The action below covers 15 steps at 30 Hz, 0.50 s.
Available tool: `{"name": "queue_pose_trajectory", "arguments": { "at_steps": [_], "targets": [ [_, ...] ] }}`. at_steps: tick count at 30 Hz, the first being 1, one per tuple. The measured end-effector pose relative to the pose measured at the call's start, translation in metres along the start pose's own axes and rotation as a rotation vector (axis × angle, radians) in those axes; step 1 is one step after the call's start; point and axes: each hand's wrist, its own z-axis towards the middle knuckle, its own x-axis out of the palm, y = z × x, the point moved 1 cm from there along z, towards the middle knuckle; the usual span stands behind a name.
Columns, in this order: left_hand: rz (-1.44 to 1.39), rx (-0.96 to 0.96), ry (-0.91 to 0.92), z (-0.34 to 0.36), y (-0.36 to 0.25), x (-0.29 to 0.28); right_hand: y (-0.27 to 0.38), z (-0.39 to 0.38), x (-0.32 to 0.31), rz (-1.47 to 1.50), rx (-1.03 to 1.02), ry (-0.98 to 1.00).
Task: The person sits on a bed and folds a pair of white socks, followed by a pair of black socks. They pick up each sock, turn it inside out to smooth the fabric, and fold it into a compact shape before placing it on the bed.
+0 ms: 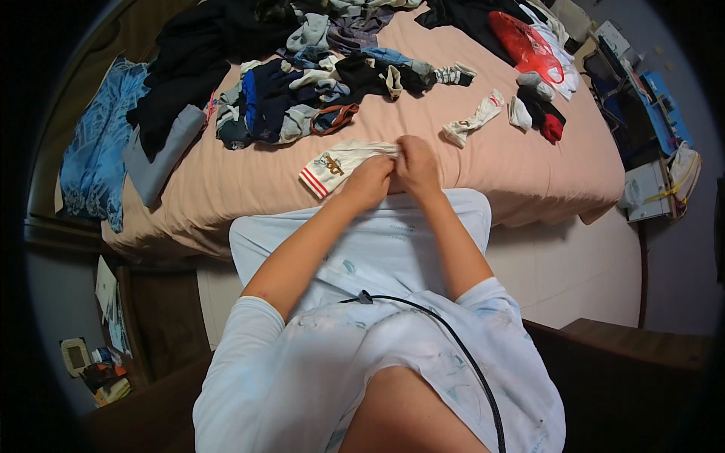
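A white sock (334, 164) with red stripes at its cuff and a brown printed figure lies at the bed's near edge. Its narrow end runs up between my hands. My left hand (369, 183) is closed on the sock near that end, knuckles up. Beside it my right hand (418, 166) pinches the sock's tip, the fingertips partly hidden. Farther right on the bed, a similar white sock (474, 121) lies stretched out, apart from my hands.
The peach bedsheet (529, 170) carries a heap of mixed socks (279, 106), dark clothes (189, 60), and a folded grey garment (162, 155). A blue patterned cloth (102, 140) hangs at the left. A small sock group (538, 106) and a red plastic bag (521, 45) lie right.
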Motion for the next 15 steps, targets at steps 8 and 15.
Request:
{"name": "queue_pose_trajectory", "arguments": {
  "at_steps": [8,15],
  "targets": [
    [0.456,-0.452,-0.158,0.013,0.028,-0.054,-0.006,-0.04,0.023,-0.27,-0.288,0.097],
    [-0.207,-0.423,-0.013,0.022,0.062,-0.053,-0.017,-0.036,0.016,0.233,0.167,0.004]
  ]
}}
